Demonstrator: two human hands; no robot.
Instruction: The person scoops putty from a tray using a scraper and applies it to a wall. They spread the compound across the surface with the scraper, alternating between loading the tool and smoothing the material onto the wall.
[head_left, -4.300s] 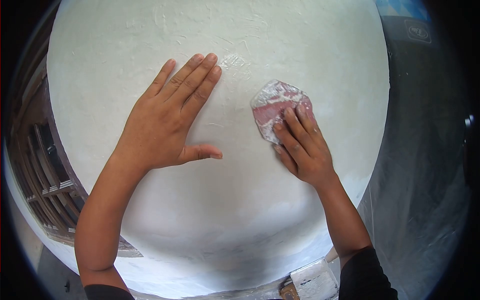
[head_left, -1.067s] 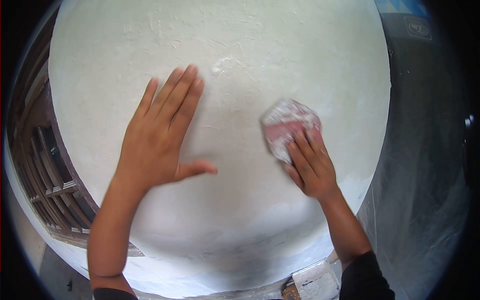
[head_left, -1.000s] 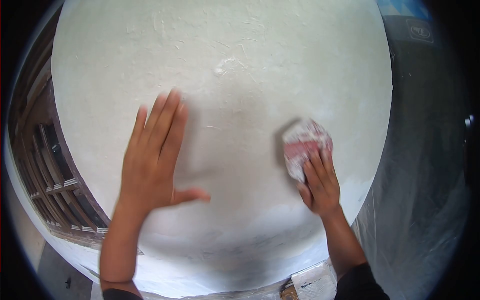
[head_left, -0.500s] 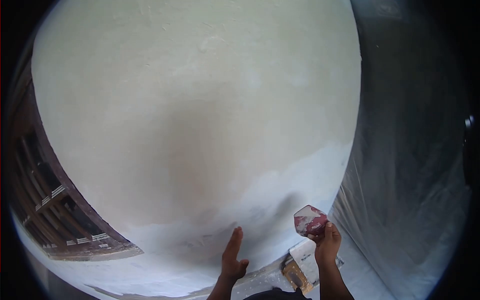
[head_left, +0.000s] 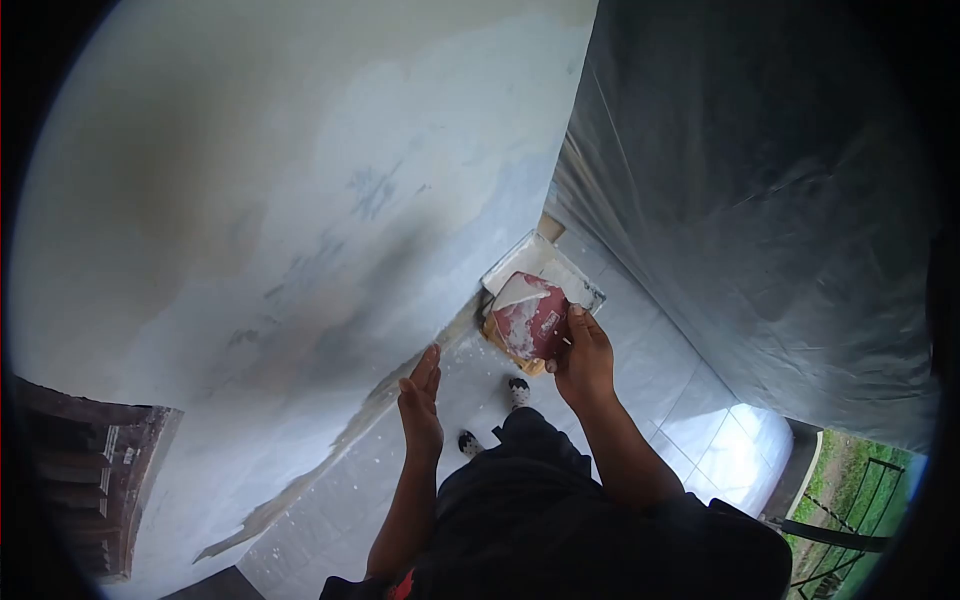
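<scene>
Tiled floor (head_left: pixel 650 372) lies beneath a white-smeared red scraper (head_left: pixel 538 322).

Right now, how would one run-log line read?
right hand: holds red flat tool, smeared white | left hand: open, nothing visible held | wall: patchy | plastic sheet: right of wall

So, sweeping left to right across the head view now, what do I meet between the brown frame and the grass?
Brown frame → left hand → white-smeared red piece → right hand → grass.
</scene>
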